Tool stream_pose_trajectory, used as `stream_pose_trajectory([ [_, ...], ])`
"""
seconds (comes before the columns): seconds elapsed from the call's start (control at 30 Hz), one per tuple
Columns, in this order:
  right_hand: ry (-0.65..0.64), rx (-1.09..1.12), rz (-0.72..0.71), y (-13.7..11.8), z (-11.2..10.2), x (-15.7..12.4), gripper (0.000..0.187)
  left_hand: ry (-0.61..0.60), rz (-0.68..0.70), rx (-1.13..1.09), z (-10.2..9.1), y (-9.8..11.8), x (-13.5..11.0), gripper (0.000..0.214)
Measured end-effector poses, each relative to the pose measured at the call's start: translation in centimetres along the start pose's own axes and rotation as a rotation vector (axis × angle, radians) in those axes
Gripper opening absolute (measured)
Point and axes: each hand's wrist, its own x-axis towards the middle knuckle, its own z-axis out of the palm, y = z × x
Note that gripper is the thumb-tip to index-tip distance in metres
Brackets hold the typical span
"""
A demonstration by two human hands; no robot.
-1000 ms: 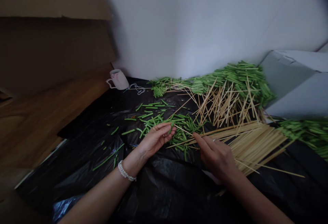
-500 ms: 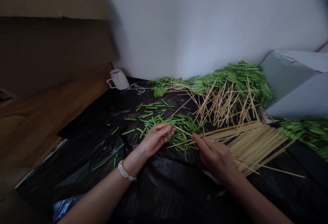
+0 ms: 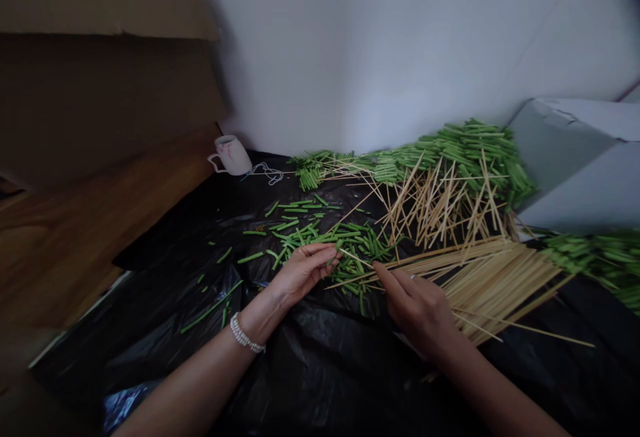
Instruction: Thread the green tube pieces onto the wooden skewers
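Observation:
My left hand (image 3: 307, 269), with a white beaded bracelet at the wrist, pinches a short green bean piece (image 3: 339, 245) between thumb and fingers. Opposite it, my right hand (image 3: 417, 307) is closed on a thin wooden skewer (image 3: 357, 258), index finger stretched along it. The skewer's far end meets the bean at my left fingertips; how deep it goes in I cannot tell. Loose cut green beans (image 3: 295, 237) lie scattered behind and around my left hand. A spread of bare skewers (image 3: 500, 283) lies beside and beyond my right hand.
Skewered green beans (image 3: 475, 150) are heaped along the white wall, their sticks (image 3: 440, 207) pointing toward me. More beans (image 3: 600, 257) lie at right, near a white box (image 3: 575, 157). A white mug (image 3: 233, 155) and string (image 3: 270, 173) stand back left on black plastic sheeting (image 3: 320, 370).
My left fingers have closed further over the bean, so less of it shows. My right hand has shifted very slightly left with the skewer. The surroundings look the same.

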Motion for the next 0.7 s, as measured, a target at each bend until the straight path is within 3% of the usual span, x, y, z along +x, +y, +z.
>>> stream_pose_trajectory([
  [0.4,0.019,0.040,-0.019,-0.5,-0.1,0.2,0.043,-0.011,-0.021,0.087,0.5,-0.3,-0.4,0.019],
  [0.7,0.049,0.063,-0.045,-1.1,0.0,1.0,0.036,-0.163,0.034,0.303,1.1,-1.6,-0.7,0.022],
])
